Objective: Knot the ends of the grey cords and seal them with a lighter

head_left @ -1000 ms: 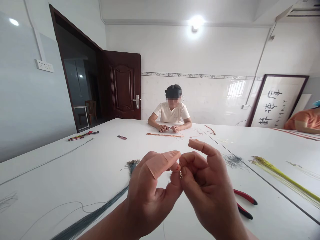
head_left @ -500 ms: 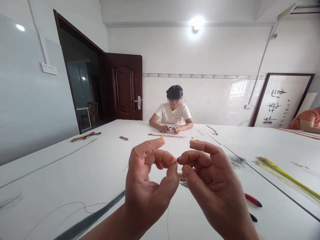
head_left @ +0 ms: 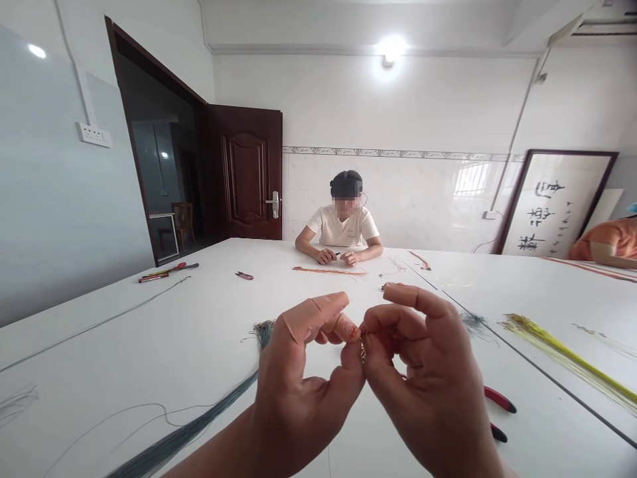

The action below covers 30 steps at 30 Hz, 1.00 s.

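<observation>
A: Camera position?
B: One view, head camera, above the near side of the white table [head_left: 199, 332].
A: Facing?
B: Forward and down across the table, toward the seated person [head_left: 343, 229] at its far edge and the tiled wall [head_left: 408, 192] beyond it.
A: Range?
B: Close on the left hand [head_left: 308, 372] and right hand [head_left: 430, 372], over the table's near part. Wide field; open door [head_left: 243, 172] enters behind the table's far edge, leftward.
</observation>
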### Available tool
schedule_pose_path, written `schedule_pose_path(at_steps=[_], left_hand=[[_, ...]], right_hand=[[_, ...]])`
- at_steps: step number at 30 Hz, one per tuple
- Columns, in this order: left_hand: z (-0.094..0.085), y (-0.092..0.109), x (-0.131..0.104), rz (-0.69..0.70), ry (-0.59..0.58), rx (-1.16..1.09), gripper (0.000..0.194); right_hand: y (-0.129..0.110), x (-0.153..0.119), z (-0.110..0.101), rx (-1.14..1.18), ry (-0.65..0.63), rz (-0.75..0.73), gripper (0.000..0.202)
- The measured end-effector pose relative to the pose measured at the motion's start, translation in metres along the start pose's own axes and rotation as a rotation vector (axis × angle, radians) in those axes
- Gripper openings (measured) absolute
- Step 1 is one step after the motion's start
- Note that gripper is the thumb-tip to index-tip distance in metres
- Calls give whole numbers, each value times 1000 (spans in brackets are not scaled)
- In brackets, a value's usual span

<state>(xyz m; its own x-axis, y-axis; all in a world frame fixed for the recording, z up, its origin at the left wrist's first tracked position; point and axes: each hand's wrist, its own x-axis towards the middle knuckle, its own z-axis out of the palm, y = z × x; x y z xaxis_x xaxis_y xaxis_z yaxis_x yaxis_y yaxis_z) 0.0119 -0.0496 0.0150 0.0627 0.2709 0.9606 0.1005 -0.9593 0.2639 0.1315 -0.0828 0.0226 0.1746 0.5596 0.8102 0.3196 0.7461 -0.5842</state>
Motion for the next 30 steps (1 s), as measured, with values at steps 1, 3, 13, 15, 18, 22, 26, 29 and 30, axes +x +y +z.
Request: schedule_pose_path(at_steps=[1,3,13,15,18,22,26,29,30], left_hand=[[0,-1,0,1,-8,2,62],[1,-2,0,-7,-23,0,62],[-1,11,14,-553,33,-295,36],[-3,13,19,-735,60,-418,33],[-5,12,23,-837,98,-493,37],[-4,13,22,-787,87,-472,37],[-1,14,19,-682,62,-363,37],[0,14,16,-601,43,-295,37],[1,13,15,-576,37,-282,37]], right_hand=[[-1,0,0,-20,15,-6,39],[-2,0,1,-50,26,-11,38],[-1,4,-2,3,21,51,29],[-1,5,-3,-14,29,56,27],[0,5,-3,-38,31,42,23],[-1,4,-2,-52,36,54,25],[-1,3,-1,-37,45,81,29],[-1,3,-1,-16,29,91,32],[0,3,-1,-10,19,93,33]])
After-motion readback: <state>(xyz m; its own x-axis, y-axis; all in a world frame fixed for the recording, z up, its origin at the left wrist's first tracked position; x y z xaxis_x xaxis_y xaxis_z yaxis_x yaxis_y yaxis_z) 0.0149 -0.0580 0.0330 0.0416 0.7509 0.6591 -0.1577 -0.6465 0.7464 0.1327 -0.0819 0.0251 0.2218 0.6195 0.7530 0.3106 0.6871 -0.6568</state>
